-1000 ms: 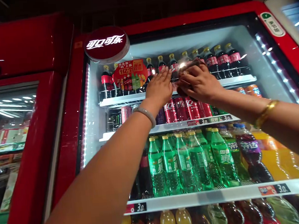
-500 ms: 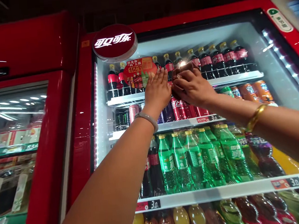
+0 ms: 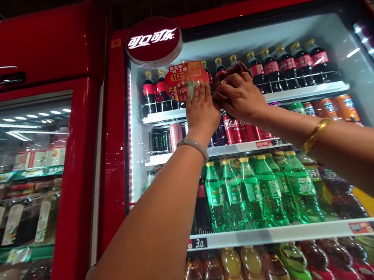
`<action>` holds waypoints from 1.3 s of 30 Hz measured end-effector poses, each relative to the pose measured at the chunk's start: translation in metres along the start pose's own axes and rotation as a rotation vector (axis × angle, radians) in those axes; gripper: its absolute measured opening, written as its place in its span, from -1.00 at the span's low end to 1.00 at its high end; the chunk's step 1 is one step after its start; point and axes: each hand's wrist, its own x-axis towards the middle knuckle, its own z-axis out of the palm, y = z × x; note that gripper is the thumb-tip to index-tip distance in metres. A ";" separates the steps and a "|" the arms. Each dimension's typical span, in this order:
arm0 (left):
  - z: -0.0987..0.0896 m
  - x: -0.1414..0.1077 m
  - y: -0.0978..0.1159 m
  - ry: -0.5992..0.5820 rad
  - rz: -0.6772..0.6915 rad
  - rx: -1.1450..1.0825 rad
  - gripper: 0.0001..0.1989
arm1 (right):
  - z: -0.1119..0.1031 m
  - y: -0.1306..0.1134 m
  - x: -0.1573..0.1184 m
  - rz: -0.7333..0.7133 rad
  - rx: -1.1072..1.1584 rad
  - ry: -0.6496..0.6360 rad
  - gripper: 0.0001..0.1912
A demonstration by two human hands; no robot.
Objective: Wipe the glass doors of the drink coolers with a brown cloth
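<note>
My left hand (image 3: 201,109) lies flat on the glass door of a red drinks cooler, fingers stretched upward over the lower part of a red promotional sticker (image 3: 187,74). Bunched in my right hand (image 3: 239,94) is a dark brown cloth (image 3: 241,69), pressed to the glass just right of my left hand. The two hands nearly touch. Behind them, through the glass, stand cola bottles (image 3: 287,67) on the top shelf and red cans (image 3: 233,130) below.
A round lit sign (image 3: 154,40) sits at the cooler's upper left. Green bottles (image 3: 248,191) fill a lower shelf. Another red cooler (image 3: 55,51) stands at the left.
The view has shifted, so the cooler and sign appear farther right. My left hand sits slightly lower against the sticker, and the cloth remains in my right hand.
</note>
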 end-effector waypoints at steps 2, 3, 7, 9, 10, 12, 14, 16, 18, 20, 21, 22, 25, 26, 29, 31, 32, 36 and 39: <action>-0.004 -0.001 -0.009 -0.016 0.053 -0.008 -0.33 | -0.005 0.019 -0.008 -0.127 -0.009 -0.054 -0.55; -0.008 -0.001 -0.016 -0.032 0.096 -0.013 -0.33 | -0.006 0.027 -0.007 -0.142 -0.013 -0.066 -0.54; -0.021 -0.005 -0.054 -0.114 0.262 -0.007 -0.34 | 0.002 0.017 0.024 0.106 -0.019 -0.019 -0.53; -0.024 -0.010 -0.071 -0.095 0.246 -0.003 -0.33 | 0.008 -0.012 0.040 0.189 -0.008 0.007 -0.53; -0.024 -0.013 -0.076 -0.072 0.209 0.000 -0.33 | 0.011 -0.028 0.044 0.170 0.003 0.013 -0.52; -0.022 -0.018 -0.085 -0.027 0.128 0.008 -0.33 | 0.014 -0.054 0.042 0.029 0.032 0.012 -0.52; -0.021 -0.021 -0.091 -0.003 0.099 0.015 -0.34 | 0.014 -0.064 0.030 -0.154 0.070 0.004 -0.54; -0.024 -0.024 -0.101 -0.016 0.157 0.018 -0.34 | 0.011 -0.058 0.019 -0.301 0.110 -0.014 -0.55; -0.030 -0.028 -0.115 -0.076 0.261 0.034 -0.34 | 0.010 -0.045 0.017 -0.377 0.152 -0.035 -0.54; -0.037 -0.035 -0.130 -0.138 0.346 0.058 -0.34 | 0.013 -0.039 0.025 -0.336 0.184 -0.028 -0.54; -0.039 -0.039 -0.137 -0.144 0.356 0.065 -0.34 | 0.017 -0.042 0.032 -0.263 0.194 -0.003 -0.53; -0.040 -0.042 -0.142 -0.126 0.334 0.064 -0.34 | 0.021 -0.050 0.040 -0.172 0.198 0.029 -0.51; -0.037 -0.047 -0.154 -0.004 0.115 0.028 -0.35 | 0.033 -0.095 0.060 0.007 0.197 0.090 -0.48; -0.034 -0.047 -0.157 0.021 0.032 0.018 -0.36 | 0.035 -0.110 0.064 -0.014 0.197 0.077 -0.50; -0.031 -0.047 -0.165 0.004 -0.061 0.016 -0.36 | 0.036 -0.135 0.063 -0.204 0.218 0.010 -0.56; -0.033 -0.051 -0.172 -0.044 0.002 0.031 -0.35 | 0.032 -0.127 0.059 -0.347 0.256 -0.033 -0.56; -0.034 -0.055 -0.175 -0.064 0.040 0.040 -0.35 | 0.031 -0.119 0.058 -0.401 0.276 -0.048 -0.56; -0.037 -0.069 -0.182 -0.073 0.088 0.052 -0.35 | 0.034 -0.099 0.066 -0.266 0.263 0.006 -0.52; -0.035 -0.075 -0.180 -0.049 0.053 0.062 -0.35 | 0.042 -0.126 0.076 0.003 0.213 0.062 -0.43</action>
